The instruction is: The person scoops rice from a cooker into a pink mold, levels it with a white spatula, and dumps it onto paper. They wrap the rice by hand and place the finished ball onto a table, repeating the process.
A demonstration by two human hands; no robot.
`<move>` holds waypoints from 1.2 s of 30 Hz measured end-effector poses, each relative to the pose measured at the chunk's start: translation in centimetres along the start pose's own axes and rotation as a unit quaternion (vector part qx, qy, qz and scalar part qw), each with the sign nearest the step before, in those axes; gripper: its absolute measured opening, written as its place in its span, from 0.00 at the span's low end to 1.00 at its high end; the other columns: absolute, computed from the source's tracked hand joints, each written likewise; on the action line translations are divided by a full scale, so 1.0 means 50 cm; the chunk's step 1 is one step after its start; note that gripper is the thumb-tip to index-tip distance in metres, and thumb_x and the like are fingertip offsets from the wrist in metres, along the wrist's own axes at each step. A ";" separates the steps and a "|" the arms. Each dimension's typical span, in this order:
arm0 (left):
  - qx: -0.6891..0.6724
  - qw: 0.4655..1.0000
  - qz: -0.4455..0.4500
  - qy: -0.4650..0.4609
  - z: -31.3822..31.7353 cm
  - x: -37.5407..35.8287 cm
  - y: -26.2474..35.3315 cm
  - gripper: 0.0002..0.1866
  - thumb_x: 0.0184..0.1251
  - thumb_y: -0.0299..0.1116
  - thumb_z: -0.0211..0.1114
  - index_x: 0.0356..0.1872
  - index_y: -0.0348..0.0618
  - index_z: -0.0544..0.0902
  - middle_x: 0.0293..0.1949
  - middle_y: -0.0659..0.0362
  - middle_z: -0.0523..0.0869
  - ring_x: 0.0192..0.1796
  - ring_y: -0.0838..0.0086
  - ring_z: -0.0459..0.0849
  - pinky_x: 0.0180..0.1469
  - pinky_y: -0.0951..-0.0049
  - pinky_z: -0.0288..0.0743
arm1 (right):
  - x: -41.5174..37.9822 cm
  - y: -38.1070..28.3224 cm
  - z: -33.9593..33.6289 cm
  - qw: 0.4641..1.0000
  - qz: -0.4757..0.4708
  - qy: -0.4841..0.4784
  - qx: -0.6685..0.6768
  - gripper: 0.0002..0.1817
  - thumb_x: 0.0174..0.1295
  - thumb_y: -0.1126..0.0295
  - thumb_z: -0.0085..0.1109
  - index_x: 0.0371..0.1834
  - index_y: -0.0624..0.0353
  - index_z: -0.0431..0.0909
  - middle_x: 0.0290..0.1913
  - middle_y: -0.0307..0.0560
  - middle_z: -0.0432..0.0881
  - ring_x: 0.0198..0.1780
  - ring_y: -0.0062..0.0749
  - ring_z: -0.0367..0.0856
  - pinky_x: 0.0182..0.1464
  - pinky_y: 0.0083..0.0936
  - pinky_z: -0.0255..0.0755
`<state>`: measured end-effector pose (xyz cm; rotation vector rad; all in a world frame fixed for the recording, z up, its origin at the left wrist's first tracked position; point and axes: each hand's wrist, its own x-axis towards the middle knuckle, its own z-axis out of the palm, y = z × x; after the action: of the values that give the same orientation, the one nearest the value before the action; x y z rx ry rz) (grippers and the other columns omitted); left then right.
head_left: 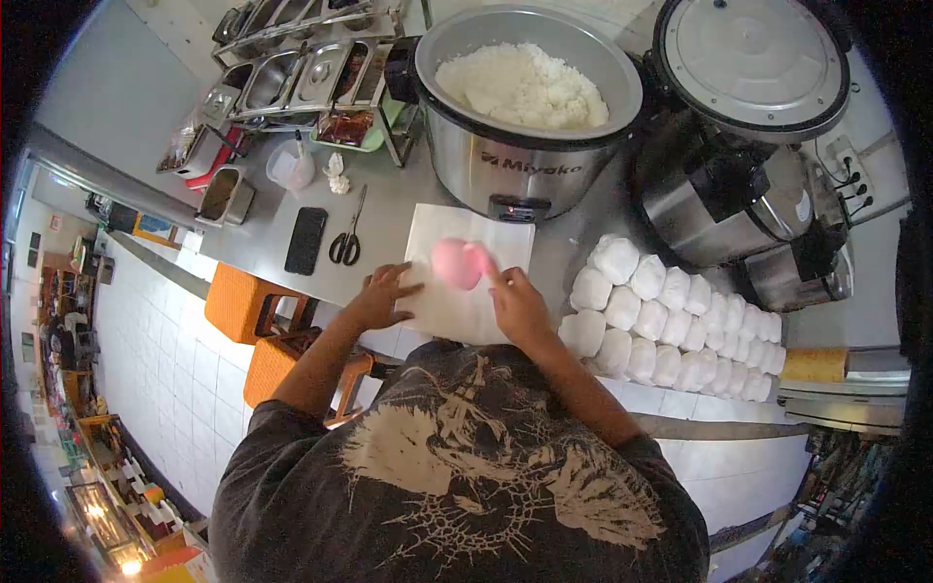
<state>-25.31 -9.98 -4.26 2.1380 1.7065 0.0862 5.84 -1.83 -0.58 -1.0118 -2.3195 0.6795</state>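
Observation:
A stack of white paper sheets (466, 243) lies on the steel counter in front of me. My left hand (381, 294) rests flat on its left edge, fingers spread. A pink bowl (460, 262) sits upside down on the paper, and my right hand (515, 303) touches its right side with the fingertips. Behind the paper stands an open rice cooker (520, 160) full of white rice (522, 85).
Several wrapped white rice parcels (671, 325) lie in rows to the right. Closed cookers (748, 107) stand at the back right. Scissors (349, 238), a black phone (305, 240), a plastic cup (291, 167) and steel condiment trays (301, 73) are on the left. Orange stools (243, 301) stand below the counter.

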 end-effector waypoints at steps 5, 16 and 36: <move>0.040 0.997 -0.054 -0.043 0.070 -0.028 -0.010 0.31 0.65 0.53 0.69 0.71 0.77 0.74 0.83 0.51 0.46 0.81 0.43 0.47 0.78 0.40 0.44 | -0.056 0.065 0.101 0.980 -0.055 -0.083 -0.169 0.36 0.63 0.75 0.53 0.77 0.38 0.65 0.40 0.51 0.72 0.32 0.45 0.80 0.38 0.41 0.79; 0.091 0.992 -0.070 -0.046 0.100 -0.026 -0.020 0.23 0.76 0.51 0.55 0.71 0.77 0.74 0.83 0.50 0.46 0.81 0.46 0.49 0.77 0.37 0.48 | -0.057 0.022 0.126 0.984 0.064 -0.077 -0.148 0.39 0.63 0.75 0.53 0.80 0.39 0.60 0.39 0.51 0.79 0.36 0.47 0.83 0.38 0.43 0.80; -0.745 0.622 -0.213 0.112 0.063 0.007 0.038 0.10 0.72 0.24 0.62 0.51 0.36 0.82 0.53 0.52 0.85 0.44 0.72 0.85 0.49 0.72 0.83 | -0.072 -0.041 0.059 0.983 0.058 0.094 -0.149 0.31 0.59 0.60 0.70 0.63 0.62 0.73 0.63 0.62 0.72 0.67 0.59 0.68 0.70 0.52 0.59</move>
<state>-22.53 -10.84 -6.57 0.4405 1.2406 1.1820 5.05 -6.49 -2.42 -1.2924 -2.2496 0.2667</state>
